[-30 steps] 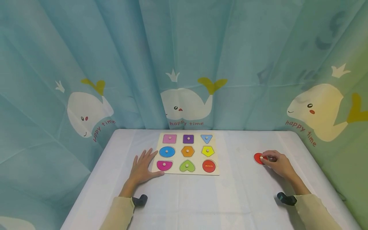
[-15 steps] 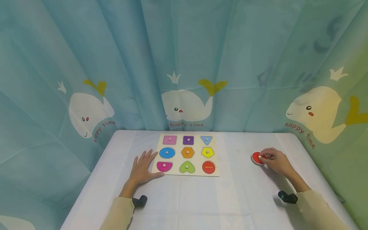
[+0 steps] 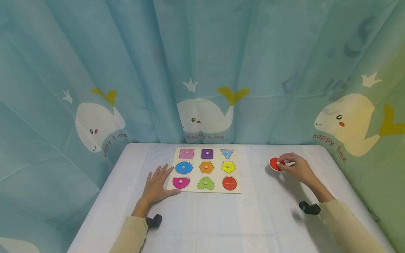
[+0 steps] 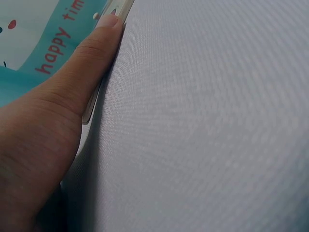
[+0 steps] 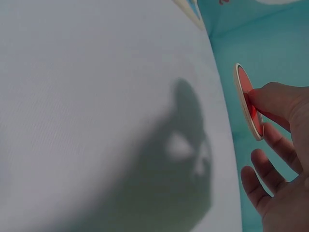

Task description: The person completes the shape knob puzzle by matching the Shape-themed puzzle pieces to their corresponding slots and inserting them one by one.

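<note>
A red round puzzle piece point(image 3: 274, 163) with a small knob is pinched between the thumb and forefinger of my right hand point(image 3: 297, 169). It hangs above the table, its shadow falling on the cloth below; the right wrist view shows the piece point(image 5: 245, 96) edge-on. To the left lies the puzzle board point(image 3: 218, 174), with knobbed pieces in several colours in it. At its near right corner is a red circle marked with a word point(image 3: 229, 183), without a knob. My left hand point(image 3: 157, 184) rests with spread fingers on the board's left edge, the thumb point(image 4: 91, 58) along the near corner.
A white cloth covers the table point(image 3: 209, 221). Behind it and at both sides hangs a blue-green curtain point(image 3: 269, 70) printed with whales. A dark device sits on the left wrist point(image 3: 154, 221) and another on the right wrist point(image 3: 309, 208).
My right hand has lifted the red round piece off the table and carried it slightly left and away from me. The left hand and the board have stayed in place.
</note>
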### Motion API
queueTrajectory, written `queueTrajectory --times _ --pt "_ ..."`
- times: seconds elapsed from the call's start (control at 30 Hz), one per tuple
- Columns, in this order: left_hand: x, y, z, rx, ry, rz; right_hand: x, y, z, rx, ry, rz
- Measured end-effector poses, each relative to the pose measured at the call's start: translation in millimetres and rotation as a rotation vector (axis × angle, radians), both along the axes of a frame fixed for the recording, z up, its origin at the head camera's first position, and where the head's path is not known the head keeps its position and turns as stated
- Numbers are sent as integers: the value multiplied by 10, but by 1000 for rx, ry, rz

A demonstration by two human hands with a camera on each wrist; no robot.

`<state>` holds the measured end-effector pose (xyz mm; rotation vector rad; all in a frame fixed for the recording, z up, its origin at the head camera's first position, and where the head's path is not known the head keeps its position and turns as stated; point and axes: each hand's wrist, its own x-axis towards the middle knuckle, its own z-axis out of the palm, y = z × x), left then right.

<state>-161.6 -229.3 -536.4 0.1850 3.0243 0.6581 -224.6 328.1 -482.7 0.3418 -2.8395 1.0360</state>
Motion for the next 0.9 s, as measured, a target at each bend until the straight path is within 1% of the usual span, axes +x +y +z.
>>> queueTrajectory --times 0.13,0.33,0.43,0.67,0.9 --pt "-3 1 0 6 -4 -1 -38 -111 44 -20 37 24" --pt "-8 3 3 6 -4 -4 -89 -294 105 -41 2 34" --pt "-8 3 3 3 -6 -5 -114 -382 106 -51 -9 40" --pt "-4 -1 3 6 -9 0 -177 -607 85 -76 3 64" --pt "5 -2 -16 17 21 0 -198 -866 70 -87 -13 78"
